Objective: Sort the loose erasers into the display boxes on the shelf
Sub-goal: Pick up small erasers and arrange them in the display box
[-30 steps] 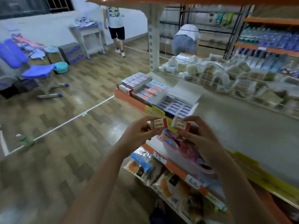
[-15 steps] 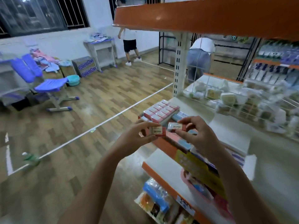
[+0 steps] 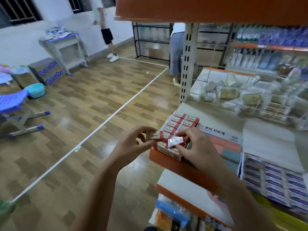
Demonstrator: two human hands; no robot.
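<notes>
My left hand (image 3: 133, 145) pinches a red-and-white eraser (image 3: 154, 135) just left of the red display box (image 3: 179, 126), which is packed with rows of the same erasers at the shelf's left end. My right hand (image 3: 198, 147) pinches a second, plastic-wrapped eraser (image 3: 175, 142) over the box's near corner. To the right lie an open box lid with printed text (image 3: 215, 131) and a display box of blue erasers (image 3: 273, 182).
An orange shelf board (image 3: 200, 9) hangs overhead, and a white upright post (image 3: 188, 64) stands behind the box. A wire basket of packets (image 3: 241, 92) sits at the back. Two people (image 3: 106, 30) stand across the wooden floor. Lower shelves (image 3: 183, 194) hold packaged goods.
The view swung left and closer to the shelf. Both hands moved forward with their erasers to the red box, the right one lowering over its near corner.
</notes>
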